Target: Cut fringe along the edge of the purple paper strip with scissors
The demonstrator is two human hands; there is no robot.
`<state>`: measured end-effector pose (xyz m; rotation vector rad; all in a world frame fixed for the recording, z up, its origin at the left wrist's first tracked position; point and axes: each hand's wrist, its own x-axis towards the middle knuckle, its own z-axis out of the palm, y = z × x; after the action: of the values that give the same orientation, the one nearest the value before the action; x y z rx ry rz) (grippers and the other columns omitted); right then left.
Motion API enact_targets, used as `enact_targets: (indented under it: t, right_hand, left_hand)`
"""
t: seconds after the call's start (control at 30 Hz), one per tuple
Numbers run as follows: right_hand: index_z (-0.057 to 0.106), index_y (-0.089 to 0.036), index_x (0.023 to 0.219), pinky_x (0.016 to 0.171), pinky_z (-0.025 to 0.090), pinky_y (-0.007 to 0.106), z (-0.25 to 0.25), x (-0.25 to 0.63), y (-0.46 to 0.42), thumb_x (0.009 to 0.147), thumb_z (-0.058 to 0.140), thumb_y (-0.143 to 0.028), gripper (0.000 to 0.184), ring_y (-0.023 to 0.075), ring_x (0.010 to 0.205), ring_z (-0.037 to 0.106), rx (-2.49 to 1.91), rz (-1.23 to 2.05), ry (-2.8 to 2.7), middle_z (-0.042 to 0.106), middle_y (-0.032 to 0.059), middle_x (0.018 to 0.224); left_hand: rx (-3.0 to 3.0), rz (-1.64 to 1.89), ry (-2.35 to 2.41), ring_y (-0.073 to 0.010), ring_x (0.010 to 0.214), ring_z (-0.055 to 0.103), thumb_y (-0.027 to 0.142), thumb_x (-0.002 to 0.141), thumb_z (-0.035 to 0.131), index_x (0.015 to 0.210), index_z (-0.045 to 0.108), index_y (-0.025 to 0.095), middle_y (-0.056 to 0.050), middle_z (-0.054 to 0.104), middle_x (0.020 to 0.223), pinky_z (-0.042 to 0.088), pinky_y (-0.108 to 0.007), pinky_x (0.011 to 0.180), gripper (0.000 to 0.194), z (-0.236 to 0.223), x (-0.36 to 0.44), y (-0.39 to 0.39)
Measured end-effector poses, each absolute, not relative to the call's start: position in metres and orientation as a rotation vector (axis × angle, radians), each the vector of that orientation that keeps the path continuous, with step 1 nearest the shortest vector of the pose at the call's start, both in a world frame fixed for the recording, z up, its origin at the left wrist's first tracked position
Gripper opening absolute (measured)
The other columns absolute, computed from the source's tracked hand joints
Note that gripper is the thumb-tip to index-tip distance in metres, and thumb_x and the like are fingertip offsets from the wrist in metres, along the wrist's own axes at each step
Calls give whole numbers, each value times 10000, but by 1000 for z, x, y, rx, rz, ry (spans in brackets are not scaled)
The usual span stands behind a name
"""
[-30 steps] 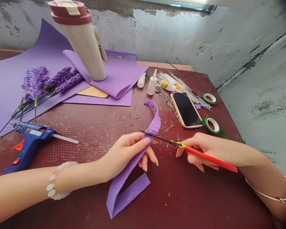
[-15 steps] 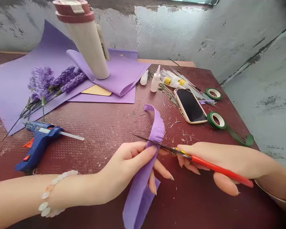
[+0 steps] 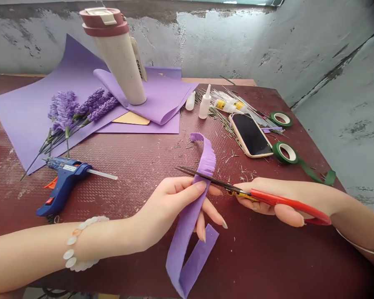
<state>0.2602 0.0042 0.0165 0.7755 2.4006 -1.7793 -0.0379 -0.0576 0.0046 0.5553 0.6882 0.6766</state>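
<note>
My left hand (image 3: 177,197) pinches a long purple paper strip (image 3: 187,220) between thumb and fingers, its other fingers spread beneath. The strip's far end curls upward and has a fringe of fine cuts along its right edge. Its lower end folds back in a loop near the table's front. My right hand (image 3: 268,199) is closed on red-handled scissors (image 3: 286,202). The dark blades lie across the strip just beyond my left thumb, at the end of the fringed part. Whether the blades are fully closed on the paper is hard to see.
Left of my hands lies a blue glue gun (image 3: 64,182), with purple lavender-like flowers (image 3: 65,110) behind it. A coffee tumbler (image 3: 121,62) stands on purple sheets (image 3: 162,95). To the right are small glue bottles (image 3: 205,104), a phone (image 3: 252,135) and green tape rolls (image 3: 285,153).
The view has shifted a little, so the tabletop things sit farther right. The scissors' handles have turned and show more of their loop. The strip's lower end has swung out to the right.
</note>
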Motion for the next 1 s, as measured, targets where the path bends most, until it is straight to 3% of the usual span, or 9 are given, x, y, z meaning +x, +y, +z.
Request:
enact_targets:
  t: [0.1, 0.27, 0.43, 0.7, 0.9, 1.0]
  right_hand:
    - [494, -280, 892, 548, 366, 349, 16, 262, 3, 951, 451, -1081, 804, 183, 679, 376, 782, -1898, 2333, 444, -13, 884]
    - [487, -284, 890, 534, 339, 351, 11, 266, 3, 1058, 598, -844, 596, 184, 678, 366, 809, -1923, 2297, 448, -13, 881]
    - [487, -285, 912, 517, 296, 347, 3, 268, 1, 989, 619, -959, 691, 178, 670, 335, 805, -2097, 2269, 429, -26, 874]
    - [442, -294, 902, 496, 261, 329, -10, 275, 3, 1047, 692, -750, 540, 159, 635, 263, 797, -2033, 2244, 363, -62, 802]
    - [487, -282, 840, 568, 341, 333, -11, 277, 5, 1133, 543, -732, 539, 175, 652, 318, 797, -1929, 2229, 386, -56, 752]
    - [460, -285, 841, 580, 336, 338, -5, 273, 6, 1074, 559, -829, 600, 175, 666, 351, 808, -1899, 2298, 430, -44, 796]
  left_hand:
    - [531, 662, 668, -137, 508, 762, 477, 929, 1001, 1019, 879, 127, -121, 910, 827, 577, -181, 525, 381, 3, -38, -56]
    - [519, 663, 665, -130, 514, 768, 467, 933, 1003, 1015, 893, 132, -124, 915, 843, 584, -169, 533, 362, 2, -38, -54]
    - [514, 664, 663, -135, 517, 774, 453, 941, 998, 995, 897, 134, -115, 914, 837, 590, -172, 532, 339, 3, -39, -54]
    - [525, 663, 662, -130, 520, 775, 445, 968, 975, 1011, 902, 137, -110, 915, 840, 603, -171, 546, 320, 3, -39, -51]
    - [539, 657, 659, -131, 513, 765, 474, 955, 981, 1015, 888, 132, -108, 913, 836, 590, -178, 529, 359, 0, -40, -50]
    - [563, 655, 673, -132, 514, 756, 498, 945, 982, 1018, 867, 134, -104, 910, 841, 565, -185, 515, 388, 0, -39, -50]
